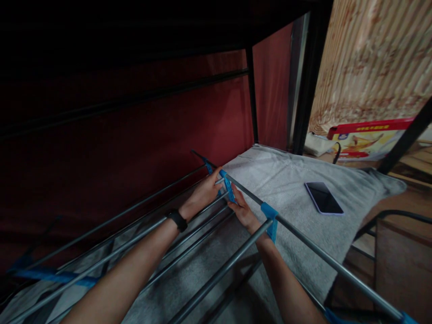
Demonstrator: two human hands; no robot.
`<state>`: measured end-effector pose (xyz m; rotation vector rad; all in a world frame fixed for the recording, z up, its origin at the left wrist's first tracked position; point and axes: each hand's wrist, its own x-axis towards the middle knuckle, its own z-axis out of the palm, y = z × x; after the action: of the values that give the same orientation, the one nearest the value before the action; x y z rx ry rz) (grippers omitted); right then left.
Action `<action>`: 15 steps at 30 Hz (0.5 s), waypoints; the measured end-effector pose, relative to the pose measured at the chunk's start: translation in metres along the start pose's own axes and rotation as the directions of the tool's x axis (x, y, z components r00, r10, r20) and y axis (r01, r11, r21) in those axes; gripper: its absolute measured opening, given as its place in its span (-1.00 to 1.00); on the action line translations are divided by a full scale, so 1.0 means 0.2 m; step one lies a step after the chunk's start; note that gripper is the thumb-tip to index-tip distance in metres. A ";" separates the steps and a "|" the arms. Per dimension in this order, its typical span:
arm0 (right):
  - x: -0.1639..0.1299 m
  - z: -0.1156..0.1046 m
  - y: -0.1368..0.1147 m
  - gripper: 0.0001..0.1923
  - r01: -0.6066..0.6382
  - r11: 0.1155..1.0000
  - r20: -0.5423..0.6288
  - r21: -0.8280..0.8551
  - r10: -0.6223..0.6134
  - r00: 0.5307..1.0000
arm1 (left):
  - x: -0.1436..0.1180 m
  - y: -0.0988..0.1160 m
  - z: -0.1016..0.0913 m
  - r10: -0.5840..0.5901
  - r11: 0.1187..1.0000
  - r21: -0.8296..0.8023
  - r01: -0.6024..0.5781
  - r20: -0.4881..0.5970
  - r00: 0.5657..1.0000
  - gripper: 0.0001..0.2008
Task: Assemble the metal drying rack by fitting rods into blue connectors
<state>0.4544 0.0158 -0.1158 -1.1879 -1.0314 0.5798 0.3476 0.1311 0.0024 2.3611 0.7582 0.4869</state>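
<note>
A rack of grey metal tubes (219, 270) and blue plastic connectors lies across the middle of the view. My left hand (204, 191), with a black watch on the wrist, is closed around the end of a tube beside a blue connector (229, 186). On the other side of that connector, my right hand (243, 210) pinches its lower part, the forearm passing under a nearer tube. A second blue connector (270, 220) sits on the same long tube, closer to me. Another blue connector (208, 167) shows at the far end. My left fingertips are partly hidden.
Under the rack spreads a grey blanket (286, 175), with a dark phone (324, 198) lying on it at the right. Black frame posts (252, 94) and a dark red panel (151, 135) stand behind. A red-and-yellow box (367, 139) and a chair (401, 265) are farther right.
</note>
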 end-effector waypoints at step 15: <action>-0.03 0.03 0.00 -0.34 0.006 0.999 0.005 -0.053 -0.006 1.000 | -0.03 0.00 0.01 -0.075 0.921 -0.376 0.100 0.080 0.994 -0.24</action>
<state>0.4463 0.0139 -0.1176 -1.2299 -1.0595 0.5541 0.3448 0.1266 -0.0002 1.9638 0.6690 0.4698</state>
